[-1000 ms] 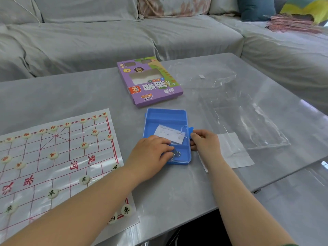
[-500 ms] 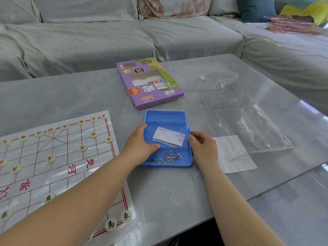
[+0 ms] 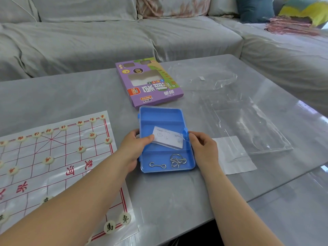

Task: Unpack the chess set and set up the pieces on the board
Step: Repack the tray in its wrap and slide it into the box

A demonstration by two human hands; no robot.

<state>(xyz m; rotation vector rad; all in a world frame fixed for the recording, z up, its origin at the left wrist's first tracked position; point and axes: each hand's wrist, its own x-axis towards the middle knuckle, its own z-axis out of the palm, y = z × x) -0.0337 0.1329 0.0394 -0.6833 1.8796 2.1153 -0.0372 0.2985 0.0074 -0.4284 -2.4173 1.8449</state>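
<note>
Blue plastic fills the space between both sets of fingers: the blue case with its clear lid lies flat on the table. The left hand grips its left wall, thumb laid on top of the lid and the other fingers curled round the edge. The right hand holds the right wall with bent fingers, their tips at the small blue latch.

Under the lid, between the two thumbs, lies a white card. In the near compartment there is a wire hook and beside it a tangle of metal rings.

The chess things are outside either grasp. The purple chess box lies just beyond the case's far edge, away from the fingertips. The printed board is spread to the left of the left hand and runs under that forearm. Round pale pieces stand on its lines, red-lettered ones along the far rows and black-lettered ones at the near corner.

A white sheet lies just right of the right hand, with a clear bag beyond it and another clear wrapper farther back. A grey sofa stands behind the table.
</note>
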